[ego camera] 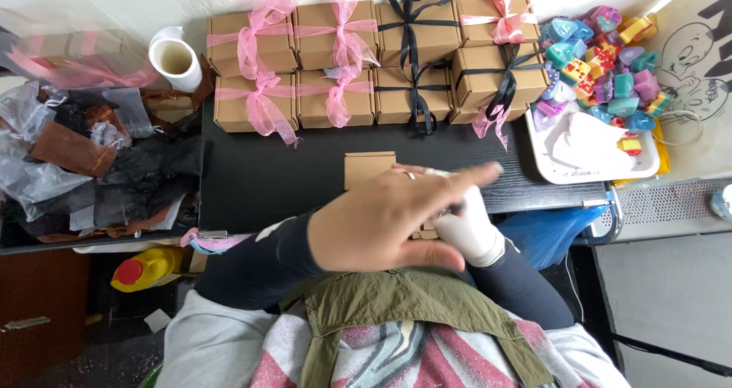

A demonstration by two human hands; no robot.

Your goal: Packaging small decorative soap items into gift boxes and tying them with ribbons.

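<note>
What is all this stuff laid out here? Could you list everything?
Brown cardboard gift boxes: eight, ribboned pink or black, back of table.
Small plain cardboard box: one, brown, just beyond the hands.
Colourful heart-shaped soaps: many, piled on white plastic tray, right.
White paper roll: one, left of boxes.
Plastic wrap and brown scraps: heap, far left.
Yellow bottle with red cap: one, below table.
Black table: one, centre.
Left hand: open, fingers spread.
Right hand: white-gloved, mostly hidden.

black table [259, 182] | ribboned kraft boxes [366, 60] at back | white tray [595, 176] right | small plain box [369, 167]
</note>
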